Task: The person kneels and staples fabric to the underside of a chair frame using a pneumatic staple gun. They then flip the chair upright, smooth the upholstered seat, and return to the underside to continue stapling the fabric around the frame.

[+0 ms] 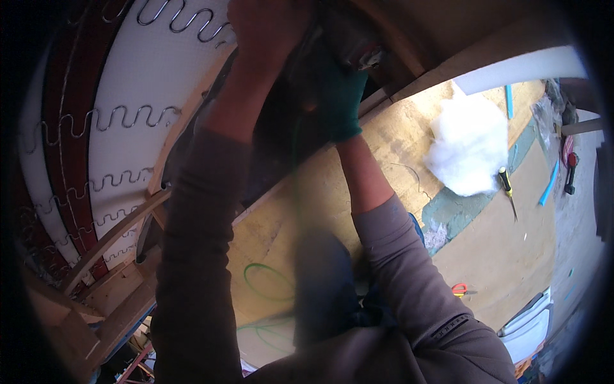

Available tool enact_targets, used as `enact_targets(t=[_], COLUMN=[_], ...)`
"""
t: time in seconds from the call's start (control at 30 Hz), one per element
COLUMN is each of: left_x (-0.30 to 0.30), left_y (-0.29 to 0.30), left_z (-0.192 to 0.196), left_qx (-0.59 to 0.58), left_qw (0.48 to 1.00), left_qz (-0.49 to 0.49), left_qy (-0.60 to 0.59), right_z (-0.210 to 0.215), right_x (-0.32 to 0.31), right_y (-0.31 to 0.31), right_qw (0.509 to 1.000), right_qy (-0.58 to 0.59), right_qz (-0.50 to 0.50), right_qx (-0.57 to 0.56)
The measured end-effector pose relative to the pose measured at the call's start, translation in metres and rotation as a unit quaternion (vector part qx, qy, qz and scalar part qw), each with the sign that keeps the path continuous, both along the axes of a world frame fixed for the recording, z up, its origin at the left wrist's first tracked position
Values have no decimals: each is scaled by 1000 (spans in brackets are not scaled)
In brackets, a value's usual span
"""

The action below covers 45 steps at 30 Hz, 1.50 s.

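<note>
Green knit-look glove covers the right hand, raised into shadow beneath a brown wooden rail; a dark tool with a metallic end sits just beyond it, appearing to touch the glove. Tool's long axis: not readable. Grip: finger closure hidden, cannot tell whether held. Bare left hand is left of the right hand and slightly farther up, so the right is nearer the tool; its fingers are lost in the dark, opening and contents unknown. Left of both hands: zigzag wire springs across white and dark-red fabric. Below the right hand: thin green hose in loops over a tan board. Rightward from that hand: white fibre wad, then yellow-and-black screwdriver; orange-handled scissors lie lower. Grey floor shows farthest right.
</note>
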State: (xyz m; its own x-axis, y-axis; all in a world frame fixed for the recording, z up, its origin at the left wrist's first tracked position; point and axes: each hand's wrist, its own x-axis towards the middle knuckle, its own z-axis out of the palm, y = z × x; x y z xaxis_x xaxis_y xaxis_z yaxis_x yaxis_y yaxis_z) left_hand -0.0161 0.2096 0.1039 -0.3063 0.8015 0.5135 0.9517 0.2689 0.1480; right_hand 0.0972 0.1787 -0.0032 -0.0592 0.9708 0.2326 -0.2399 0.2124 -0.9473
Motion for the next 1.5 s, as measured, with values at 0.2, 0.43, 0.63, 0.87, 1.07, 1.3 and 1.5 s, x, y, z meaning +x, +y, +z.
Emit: enact_targets(t=[0.2, 0.43, 0.63, 0.87, 1.07, 1.3, 1.5], left_x=[5, 10, 59, 136, 136, 54, 25], left_y=[-2, -9, -93, -305, -337, -294, -305], left_z=[5, 8, 36, 197, 345, 316, 300], left_qx=[-15, -15, 15, -8, 48, -47, -74], left_qw=[1000, 999, 991, 997, 927, 921, 836], left_qz=[18, 3, -82, 68, 225, 330, 377], left_qy=[-9, -35, -101, -22, 297, 200, 391], right_z=[-14, -43, -122, -140, -166, -215, -221], right_x=[45, 212, 299, 402, 510, 538, 540], right_y=[-23, -113, -84, -65, -111, -131, -130], right_qw=[962, 814, 700, 786, 721, 710, 711], right_qy=[-245, 199, 378, -194, -95, 69, 104], right_qz=[99, 141, 79, 320, 107, 82, 108], right_qx=[74, -528, -600, -493, -678, -696, -687])
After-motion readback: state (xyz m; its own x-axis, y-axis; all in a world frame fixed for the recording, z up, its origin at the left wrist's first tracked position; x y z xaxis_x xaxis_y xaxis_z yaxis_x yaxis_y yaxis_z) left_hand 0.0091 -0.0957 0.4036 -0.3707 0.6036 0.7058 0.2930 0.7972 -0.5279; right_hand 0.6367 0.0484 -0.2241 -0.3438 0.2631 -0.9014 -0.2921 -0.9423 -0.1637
